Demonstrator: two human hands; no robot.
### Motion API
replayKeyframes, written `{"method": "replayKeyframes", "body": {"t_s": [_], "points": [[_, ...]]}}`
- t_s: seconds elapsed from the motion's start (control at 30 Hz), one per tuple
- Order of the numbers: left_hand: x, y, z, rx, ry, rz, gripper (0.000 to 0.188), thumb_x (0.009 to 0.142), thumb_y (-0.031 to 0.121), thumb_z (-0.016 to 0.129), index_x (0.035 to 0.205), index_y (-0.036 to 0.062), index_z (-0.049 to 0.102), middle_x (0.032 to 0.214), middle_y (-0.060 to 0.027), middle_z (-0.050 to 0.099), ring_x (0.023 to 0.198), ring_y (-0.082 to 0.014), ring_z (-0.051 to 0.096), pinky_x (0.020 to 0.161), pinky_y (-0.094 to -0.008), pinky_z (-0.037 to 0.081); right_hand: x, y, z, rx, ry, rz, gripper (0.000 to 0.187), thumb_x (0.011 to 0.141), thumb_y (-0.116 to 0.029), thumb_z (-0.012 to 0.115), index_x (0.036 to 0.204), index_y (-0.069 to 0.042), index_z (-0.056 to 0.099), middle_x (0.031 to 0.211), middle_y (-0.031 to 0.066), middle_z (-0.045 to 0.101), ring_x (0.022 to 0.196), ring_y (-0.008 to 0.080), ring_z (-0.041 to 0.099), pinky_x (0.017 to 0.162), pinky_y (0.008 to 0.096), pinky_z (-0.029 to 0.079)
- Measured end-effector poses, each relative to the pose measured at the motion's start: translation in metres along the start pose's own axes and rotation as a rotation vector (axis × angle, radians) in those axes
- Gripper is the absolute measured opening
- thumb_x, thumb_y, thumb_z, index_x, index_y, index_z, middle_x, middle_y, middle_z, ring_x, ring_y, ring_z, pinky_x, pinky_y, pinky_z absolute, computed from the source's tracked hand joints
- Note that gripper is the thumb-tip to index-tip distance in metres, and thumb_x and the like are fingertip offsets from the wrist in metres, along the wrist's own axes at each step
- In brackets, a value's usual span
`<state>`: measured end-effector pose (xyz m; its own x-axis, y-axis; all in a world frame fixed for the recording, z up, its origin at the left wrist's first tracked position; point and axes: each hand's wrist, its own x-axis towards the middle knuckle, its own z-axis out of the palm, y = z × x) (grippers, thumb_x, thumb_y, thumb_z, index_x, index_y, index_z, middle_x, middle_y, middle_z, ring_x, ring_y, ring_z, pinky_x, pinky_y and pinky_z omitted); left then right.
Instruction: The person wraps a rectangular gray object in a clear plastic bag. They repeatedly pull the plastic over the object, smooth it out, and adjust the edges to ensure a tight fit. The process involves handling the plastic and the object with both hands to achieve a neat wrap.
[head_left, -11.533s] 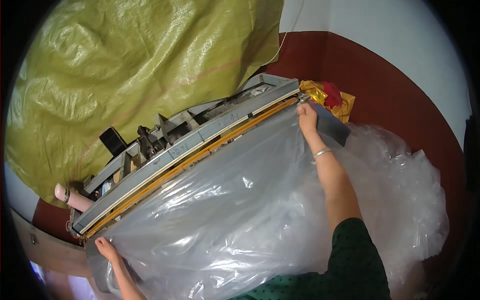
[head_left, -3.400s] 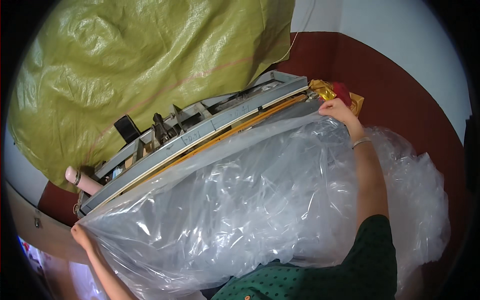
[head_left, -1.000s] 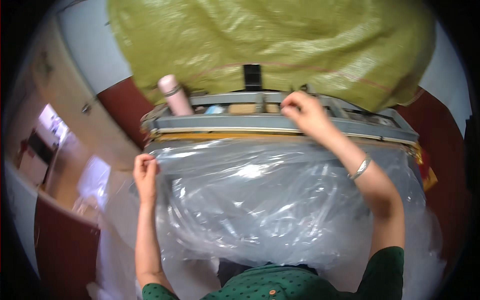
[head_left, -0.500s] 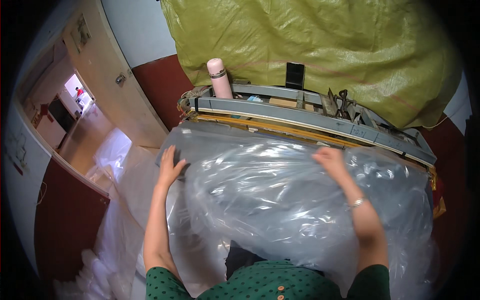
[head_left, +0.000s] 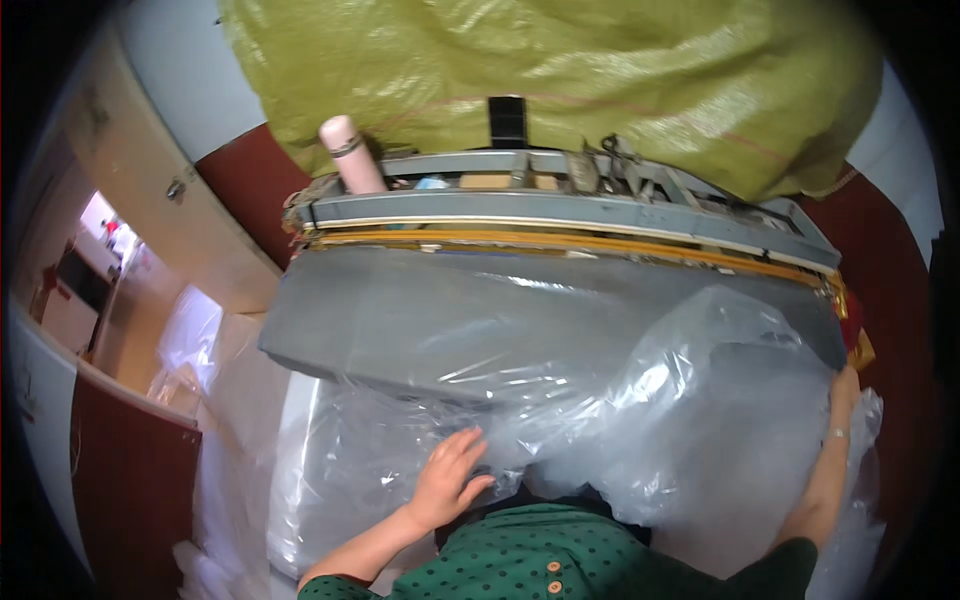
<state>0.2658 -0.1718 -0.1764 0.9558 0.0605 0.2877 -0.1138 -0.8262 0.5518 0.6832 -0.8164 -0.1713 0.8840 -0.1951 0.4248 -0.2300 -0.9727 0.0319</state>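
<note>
Clear plastic film (head_left: 660, 400) lies in loose, shiny folds over a grey padded work surface (head_left: 450, 310) and hangs down its near side. My left hand (head_left: 450, 482) is open just in front of my body, its fingers apart over the film and holding nothing. At the far right, my right hand (head_left: 844, 392) is beside the right end of the grey surface, by the film's edge. Its fingers are mostly hidden, so their grip cannot be made out.
Behind the surface runs a grey metal frame (head_left: 440, 207) with yellow strips (head_left: 480, 238). A pink bottle (head_left: 352, 157) and several tools (head_left: 610, 172) stand on it. A yellow-green woven sheet (head_left: 600, 60) covers the wall. More film (head_left: 225, 460) hangs left, near an open door (head_left: 140, 170).
My left hand has come back toward my body and to the right. My right hand has moved out to the far right. The film has been drawn nearer, baring the grey surface; the view has shifted.
</note>
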Motion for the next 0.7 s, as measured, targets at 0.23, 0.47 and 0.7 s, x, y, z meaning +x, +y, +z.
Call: {"method": "replayKeyframes", "body": {"t_s": [0.23, 0.47, 0.7], "points": [[0.027, 0.023, 0.077, -0.067, -0.312, -0.067, 0.037, 0.076, 0.025, 0.065, 0.101, 0.0008, 0.053, 0.086, -0.0175, 0.059, 0.08, -0.0368, 0.056, 0.07, -0.0413, 0.046, 0.006, -0.058, 0.029, 0.077, -0.008, 0.231, 0.027, 0.088, -0.025, 0.045, 0.098, 0.0, 0.05, 0.092, 0.0229, 0.061, 0.089, 0.0389, 0.058, 0.074, 0.0471, 0.046], [0.052, 0.038, 0.025, -0.696, -0.442, 0.104, 0.02, 0.087, 0.018, 0.051, 0.075, 0.0021, 0.056, 0.067, -0.011, 0.056, 0.066, -0.0272, 0.057, 0.06, -0.0354, 0.046, -0.009, -0.077, -0.003, 0.111, -0.022, 0.275, 0.026, 0.089, -0.025, 0.043, 0.097, -0.002, 0.049, 0.091, 0.0217, 0.062, 0.088, 0.0396, 0.058, 0.074, 0.0487, 0.045], [0.092, -0.008, -0.167, -1.47, 0.88, -0.02, 0.053, 0.093, 0.035, 0.037, 0.134, 0.0022, 0.028, 0.124, -0.0101, 0.046, 0.11, -0.0196, 0.047, 0.09, -0.0321, 0.042, -0.005, -0.059, 0.012, 0.206, 0.062, 0.2, 0.026, 0.089, -0.028, 0.043, 0.092, -0.004, 0.05, 0.089, 0.0203, 0.062, 0.087, 0.0389, 0.058, 0.072, 0.0486, 0.044]]}}
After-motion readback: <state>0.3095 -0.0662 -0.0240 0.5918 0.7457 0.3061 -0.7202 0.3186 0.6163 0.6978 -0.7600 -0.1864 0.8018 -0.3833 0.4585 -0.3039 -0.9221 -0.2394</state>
